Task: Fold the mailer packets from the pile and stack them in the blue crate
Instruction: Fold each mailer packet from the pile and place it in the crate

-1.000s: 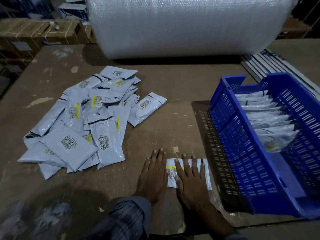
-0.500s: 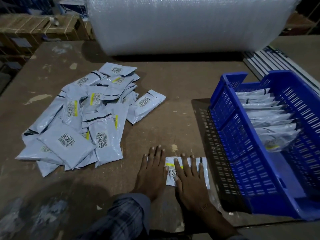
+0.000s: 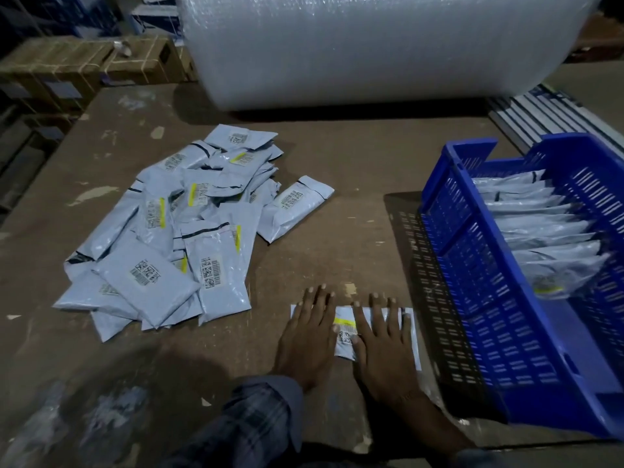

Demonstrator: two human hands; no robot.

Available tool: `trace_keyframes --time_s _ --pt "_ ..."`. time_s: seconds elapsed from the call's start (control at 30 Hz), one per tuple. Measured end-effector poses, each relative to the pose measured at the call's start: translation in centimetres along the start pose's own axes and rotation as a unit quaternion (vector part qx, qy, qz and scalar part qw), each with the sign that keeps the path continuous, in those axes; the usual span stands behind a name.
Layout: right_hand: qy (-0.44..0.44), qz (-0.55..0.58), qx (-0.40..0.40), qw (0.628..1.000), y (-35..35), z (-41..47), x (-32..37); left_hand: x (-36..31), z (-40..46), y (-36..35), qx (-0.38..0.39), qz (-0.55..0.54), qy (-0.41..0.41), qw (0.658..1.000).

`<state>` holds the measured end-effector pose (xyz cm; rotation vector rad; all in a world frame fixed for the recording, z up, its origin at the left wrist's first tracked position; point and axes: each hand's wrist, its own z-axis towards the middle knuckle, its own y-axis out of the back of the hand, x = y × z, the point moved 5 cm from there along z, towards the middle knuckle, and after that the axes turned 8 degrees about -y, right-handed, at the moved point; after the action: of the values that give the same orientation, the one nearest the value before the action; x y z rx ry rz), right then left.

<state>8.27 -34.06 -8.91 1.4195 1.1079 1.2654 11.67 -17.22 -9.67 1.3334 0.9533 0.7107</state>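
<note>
One pale grey mailer packet (image 3: 346, 336) with a yellow strip and a barcode lies flat on the brown table near its front edge. My left hand (image 3: 307, 336) presses flat on its left part, fingers straight. On its right part my right hand (image 3: 381, 346) presses down, fingers spread. A loose pile of grey mailer packets (image 3: 182, 238) lies to the left. To the right stands the blue crate (image 3: 479, 298), tilted, with several folded packets (image 3: 547, 231) lined up inside.
A big roll of bubble wrap (image 3: 371, 45) lies across the back of the table. Strapped cardboard boxes (image 3: 84, 65) stand beyond the far left edge. Striped flat boards (image 3: 547, 113) lie behind the crate. Bare brown tabletop (image 3: 358, 163) shows between pile and crate.
Both hands stay pressed on the packet. My left hand has slid a little to the left along it, uncovering more of the packet between the hands.
</note>
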Motion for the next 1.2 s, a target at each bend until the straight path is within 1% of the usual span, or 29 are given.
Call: trace_keyframes --time_s 0.07,0.1,0.27,0.37,0.43,0.53,0.6,0.67,0.77,0.83,0.93,1.0,1.07,1.13,1.2 --pt "0.011 0.003 -0.006 1.0 0.1 -0.7 -0.4 -0.6 0.2 0.4 -0.014 -0.004 0.038 0.999" --pt "0.018 0.001 -0.006 1.0 0.2 -0.7 -0.6 -0.9 0.2 0.6 -0.013 0.001 0.033 0.999" --pt "0.012 -0.008 0.001 1.0 0.2 1.9 -1.1 -1.5 -1.1 0.7 0.006 0.05 -0.101 0.994" --pt "0.0 -0.006 0.001 1.0 -0.1 2.5 -1.1 -1.6 -1.5 0.1 0.015 0.059 -0.136 0.989" --pt "0.003 -0.006 -0.006 1.0 0.1 1.9 -0.9 -0.9 -0.7 0.0 0.014 0.037 -0.1 0.994" --pt "0.006 -0.003 -0.008 1.0 0.4 -0.2 -0.4 -0.1 0.7 0.3 0.005 0.005 0.006 1.0" --pt "0.014 0.0 -0.007 1.0 0.4 -1.2 -0.4 -0.3 1.1 0.4 -0.003 0.013 0.037 0.999" --pt "0.022 0.008 -0.002 1.0 0.4 -1.0 -0.7 -0.9 0.8 0.4 0.002 0.025 0.004 1.0" --pt "0.029 0.01 0.01 0.999 0.3 0.6 -0.9 -1.6 -0.4 0.2 0.028 0.049 -0.088 0.995" --pt "0.025 0.007 0.015 1.0 0.2 1.9 -0.9 -2.2 -1.3 -0.1 0.025 0.066 -0.14 0.988" --pt "0.011 -0.003 0.012 1.0 0.0 2.4 -0.7 -2.1 -1.6 0.0 0.022 0.05 -0.166 0.985" --pt "0.013 -0.007 0.008 1.0 0.1 1.8 -0.5 -1.2 -0.8 0.1 0.021 0.033 -0.135 0.99" --pt "0.02 0.0 0.008 1.0 0.2 0.6 -0.5 -0.3 0.4 0.1 0.024 0.016 -0.071 0.997" --pt "0.029 0.006 0.014 0.999 0.1 -0.6 -0.5 0.0 1.1 0.1 0.026 0.022 -0.016 0.999" --pt "0.031 0.019 0.02 0.999 -0.1 -1.1 -0.8 -0.3 1.1 -0.2 0.027 0.033 -0.006 0.999"
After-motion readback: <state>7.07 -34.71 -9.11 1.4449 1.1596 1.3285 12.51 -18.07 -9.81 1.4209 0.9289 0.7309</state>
